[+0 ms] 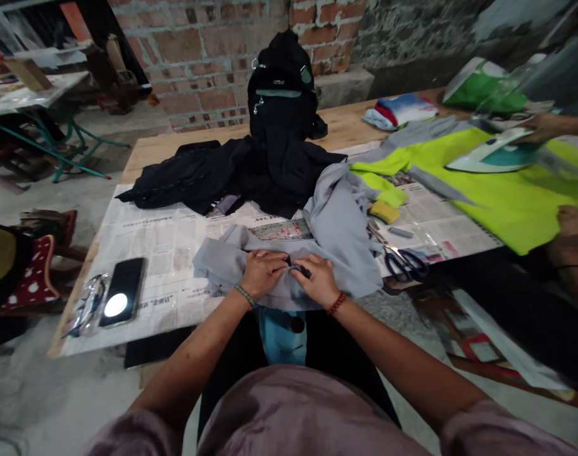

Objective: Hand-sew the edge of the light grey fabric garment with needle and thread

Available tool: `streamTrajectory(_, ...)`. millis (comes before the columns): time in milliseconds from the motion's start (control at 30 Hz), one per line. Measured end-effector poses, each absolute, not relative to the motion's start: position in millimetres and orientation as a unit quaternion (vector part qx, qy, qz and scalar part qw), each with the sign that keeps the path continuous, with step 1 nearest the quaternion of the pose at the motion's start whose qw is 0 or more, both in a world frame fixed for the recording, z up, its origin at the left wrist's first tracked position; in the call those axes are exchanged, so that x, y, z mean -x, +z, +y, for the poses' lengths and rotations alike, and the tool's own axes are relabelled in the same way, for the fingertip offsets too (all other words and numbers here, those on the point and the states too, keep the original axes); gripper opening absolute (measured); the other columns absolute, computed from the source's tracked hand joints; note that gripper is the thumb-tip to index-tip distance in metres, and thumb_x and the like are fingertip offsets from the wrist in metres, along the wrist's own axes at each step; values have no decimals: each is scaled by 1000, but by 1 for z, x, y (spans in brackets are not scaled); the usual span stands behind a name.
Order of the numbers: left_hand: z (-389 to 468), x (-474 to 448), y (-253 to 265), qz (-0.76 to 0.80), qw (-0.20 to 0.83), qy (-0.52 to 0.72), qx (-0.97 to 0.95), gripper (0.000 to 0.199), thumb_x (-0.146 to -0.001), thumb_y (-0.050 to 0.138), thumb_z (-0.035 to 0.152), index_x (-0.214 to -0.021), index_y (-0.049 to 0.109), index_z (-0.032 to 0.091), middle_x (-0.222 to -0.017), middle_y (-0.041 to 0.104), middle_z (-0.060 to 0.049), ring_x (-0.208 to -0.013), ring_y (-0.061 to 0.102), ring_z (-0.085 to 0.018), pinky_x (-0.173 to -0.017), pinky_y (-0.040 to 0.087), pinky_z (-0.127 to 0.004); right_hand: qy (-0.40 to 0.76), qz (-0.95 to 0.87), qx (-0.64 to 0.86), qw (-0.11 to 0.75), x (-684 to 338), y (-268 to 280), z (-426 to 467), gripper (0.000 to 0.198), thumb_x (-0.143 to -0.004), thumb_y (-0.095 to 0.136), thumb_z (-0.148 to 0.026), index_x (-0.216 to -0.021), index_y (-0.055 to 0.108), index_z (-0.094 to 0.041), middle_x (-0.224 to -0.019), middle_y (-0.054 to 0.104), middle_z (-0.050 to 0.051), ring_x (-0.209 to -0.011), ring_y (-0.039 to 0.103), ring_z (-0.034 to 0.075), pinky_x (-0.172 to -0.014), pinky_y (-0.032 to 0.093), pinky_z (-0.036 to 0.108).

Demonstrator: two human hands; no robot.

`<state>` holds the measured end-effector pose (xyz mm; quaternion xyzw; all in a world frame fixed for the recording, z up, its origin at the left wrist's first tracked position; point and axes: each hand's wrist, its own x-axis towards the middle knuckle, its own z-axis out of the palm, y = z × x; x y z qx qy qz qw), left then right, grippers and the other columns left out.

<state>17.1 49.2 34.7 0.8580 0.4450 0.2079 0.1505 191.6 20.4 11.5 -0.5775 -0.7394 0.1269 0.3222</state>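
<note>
A light grey garment (340,228) lies in folds at the table's near edge, partly over newspaper. My left hand (263,273) is closed, its fingers pinching the grey cloth. Close beside it, my right hand (320,280) is closed around a small dark object (302,271) whose kind I cannot make out. Both sets of fingertips nearly meet over the cloth, where a small black patch shows between them. To the right of the garment lie scissors (405,263) with dark blue handles, a small grey piece (401,233) and a yellow sponge-like block (384,212).
Dark clothing (198,171) lies before a black backpack (283,88). A phone (122,291) rests on newspaper (165,244) at left. Another person's hand (545,126) holds an iron (495,152) on a yellow-and-grey garment (516,209). Folded cloths (402,111) sit behind.
</note>
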Motion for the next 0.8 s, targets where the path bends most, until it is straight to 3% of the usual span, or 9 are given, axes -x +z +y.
streamTrajectory(200, 49, -19, 34, 442, 138, 196, -865, 16, -84, 53, 25, -87, 69, 27, -106, 68, -1, -96, 58, -18, -89, 31, -39, 138, -739, 579, 316, -187, 7, 25, 12, -82, 53, -24, -79, 64, -20, -79, 62, 4, -82, 53, 19, -76, 31, 34)
streamTrajectory(400, 48, -3, 47, 436, 49, 143, -887, 17, -84, 52, 28, -87, 68, 25, -82, 68, -3, -82, 58, -20, -91, 27, -44, 140, -747, 538, 365, -192, 9, 18, 13, -85, 46, -23, -80, 58, -19, -83, 60, 5, -85, 52, 19, -79, 35, 35)
streamTrajectory(800, 47, 101, 82, 475, 2, 95, -875, 17, -80, 51, 29, -79, 68, 27, -79, 67, -2, -78, 59, -19, -90, 29, -44, 112, -793, 457, 387, -229, -10, -13, 17, -87, 38, -19, -82, 54, -21, -78, 56, 7, -77, 50, 19, -73, 44, 36)
